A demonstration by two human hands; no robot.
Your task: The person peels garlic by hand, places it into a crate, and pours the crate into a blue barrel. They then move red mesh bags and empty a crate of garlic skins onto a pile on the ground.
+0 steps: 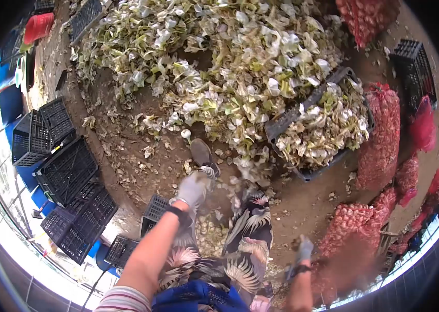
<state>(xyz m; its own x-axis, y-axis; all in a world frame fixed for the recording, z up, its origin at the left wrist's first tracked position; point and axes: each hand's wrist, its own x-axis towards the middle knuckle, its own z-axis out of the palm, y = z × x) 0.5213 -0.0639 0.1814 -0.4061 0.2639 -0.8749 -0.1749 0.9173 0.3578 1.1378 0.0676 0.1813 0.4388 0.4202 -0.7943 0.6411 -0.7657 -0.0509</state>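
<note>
My left hand (193, 190), in a pale work glove with brownish fingertips, is in front of my left leg, just below my shoe (203, 155). Its fingers look curled, and whatever they hold is hidden. Out to the right, beside a net sack of bulbs (353, 223), is my gloved right hand (305, 249). Its small, dark fingertips do not show whether it grips anything. A white bulb (185, 134) with a short green stem lies by the shoe tip. Between my legs is a heap of pale bulbs (210, 231). Blurred leafy scraps (250, 174) show near my right knee.
A large pile of dry, leafy peelings (219, 78) covers the ground ahead. A black crate (288, 118) full of peelings stands at its right edge. Stacked black crates (68, 169) line the left. Red net sacks (380, 138) stand along the right.
</note>
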